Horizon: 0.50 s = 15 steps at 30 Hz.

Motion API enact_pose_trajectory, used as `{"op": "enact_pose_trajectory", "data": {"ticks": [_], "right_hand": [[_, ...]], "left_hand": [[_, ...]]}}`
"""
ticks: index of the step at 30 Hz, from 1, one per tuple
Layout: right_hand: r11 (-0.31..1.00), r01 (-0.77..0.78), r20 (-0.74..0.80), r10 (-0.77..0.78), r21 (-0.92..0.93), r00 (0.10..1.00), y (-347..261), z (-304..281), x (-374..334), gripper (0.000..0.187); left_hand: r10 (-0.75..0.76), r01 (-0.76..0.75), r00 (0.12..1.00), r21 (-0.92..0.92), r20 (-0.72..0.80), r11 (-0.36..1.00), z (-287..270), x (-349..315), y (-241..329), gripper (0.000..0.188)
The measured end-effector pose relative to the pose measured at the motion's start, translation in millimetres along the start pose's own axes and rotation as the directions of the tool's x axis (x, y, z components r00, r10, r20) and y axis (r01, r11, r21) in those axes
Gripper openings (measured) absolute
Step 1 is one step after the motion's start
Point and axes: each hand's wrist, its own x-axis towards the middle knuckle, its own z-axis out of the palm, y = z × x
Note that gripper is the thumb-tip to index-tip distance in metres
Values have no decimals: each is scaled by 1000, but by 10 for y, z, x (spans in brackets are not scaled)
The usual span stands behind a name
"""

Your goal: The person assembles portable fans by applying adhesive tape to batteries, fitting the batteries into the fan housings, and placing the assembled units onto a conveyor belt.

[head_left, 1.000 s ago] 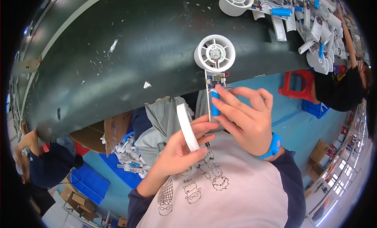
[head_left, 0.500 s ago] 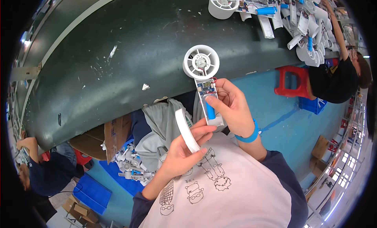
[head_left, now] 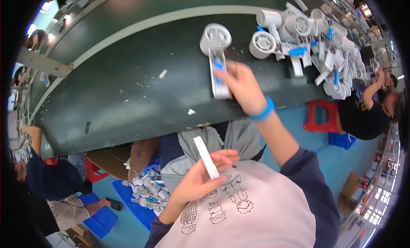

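My right hand (head_left: 245, 88) is closed on the handle of an opened white handheld fan (head_left: 218, 90), slightly smeared by motion. The fan's round head points away from me, and a blue battery shows in the handle by my thumb. It is over the dark green table (head_left: 141, 107); whether it touches the surface I cannot tell. Close to my shirt, my left hand (head_left: 192, 184) grips a roll of white tape (head_left: 205, 156), seen nearly edge-on. Some of its fingers stick out past the roll.
A heap of white fan parts (head_left: 318, 47), some with blue batteries, covers the table's right end. More parts fill a blue bin (head_left: 128, 201) below on the left. Co-workers sit at both sides; a red stool (head_left: 320, 115) stands at right. White scraps (head_left: 191, 112) dot the table.
My right hand has carried the fan away from my lap and out over the table. My left hand still holds the tape roll near my shirt. The view has shifted, showing more table.
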Motion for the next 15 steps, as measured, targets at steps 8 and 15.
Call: {"op": "enact_pose_trajectory", "data": {"ticks": [8, 15], "right_hand": [[626, -54, -371, -389, -778, 843, -205, 49, 2775, 44], [924, 360, 564, -367, 129, 740, -519, 730, 495, 43]], "left_hand": [[-119, 108, 988, -111, -97, 988, 34, -68, 526, 25], [-6, 10, 1000, -375, 12, 927, -185, 44, 778, 30]]}}
